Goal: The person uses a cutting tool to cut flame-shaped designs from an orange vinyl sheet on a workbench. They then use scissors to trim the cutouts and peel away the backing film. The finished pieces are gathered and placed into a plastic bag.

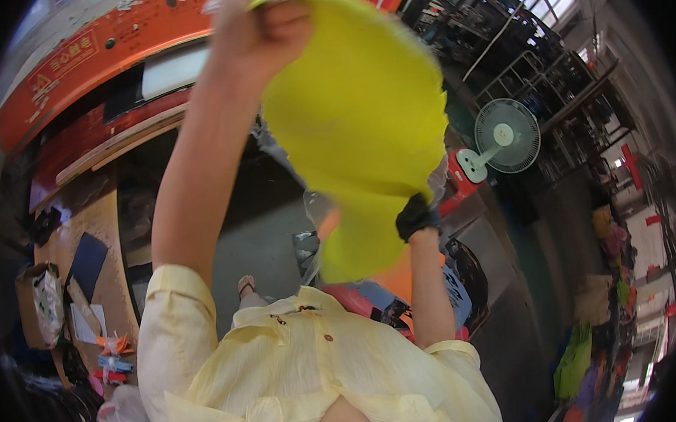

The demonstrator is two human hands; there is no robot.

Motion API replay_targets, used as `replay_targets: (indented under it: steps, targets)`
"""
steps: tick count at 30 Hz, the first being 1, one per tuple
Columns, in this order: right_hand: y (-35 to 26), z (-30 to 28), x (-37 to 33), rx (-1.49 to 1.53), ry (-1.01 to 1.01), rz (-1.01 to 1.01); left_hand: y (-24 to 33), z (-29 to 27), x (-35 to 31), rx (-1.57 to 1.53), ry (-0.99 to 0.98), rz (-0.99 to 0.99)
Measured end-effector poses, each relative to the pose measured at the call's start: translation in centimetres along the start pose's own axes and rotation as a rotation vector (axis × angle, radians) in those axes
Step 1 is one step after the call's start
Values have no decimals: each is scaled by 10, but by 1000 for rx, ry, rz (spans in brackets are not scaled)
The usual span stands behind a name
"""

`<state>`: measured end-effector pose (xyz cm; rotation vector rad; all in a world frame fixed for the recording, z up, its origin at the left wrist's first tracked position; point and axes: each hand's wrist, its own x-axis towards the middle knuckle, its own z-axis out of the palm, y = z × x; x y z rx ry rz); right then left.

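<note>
A floppy yellow-green sheet (355, 109) with a rough, wavy edge hangs in front of me. Bare and raised high, my left hand (281, 33) is closed on its upper left edge. A black glove covers my right hand (417, 218), which grips the sheet lower down on the right and creases it there. Below that crease the sheet's lower end hangs toward my chest. Clear plastic film (318, 206) shows along its edge. The sheet's exact material cannot be made out.
An orange machine beam (120, 58) crosses the far left. At right stands a fan (507, 135) on a red and white base. Coloured pieces (393, 285) lie by my right forearm. A wooden bench (91, 226) with an open cardboard box (40, 305) is on the left.
</note>
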<state>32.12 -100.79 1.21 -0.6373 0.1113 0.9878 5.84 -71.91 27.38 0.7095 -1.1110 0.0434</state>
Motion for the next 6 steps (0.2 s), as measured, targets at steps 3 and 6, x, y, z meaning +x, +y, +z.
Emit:
replay_targets:
  steps: [3,6]
  targets:
    - [22,-16,3,59,107,168,-22,-52,70,23,1249,422]
    - [47,-32,-3,48,168,135,-31,-85,96,13,1074,236]
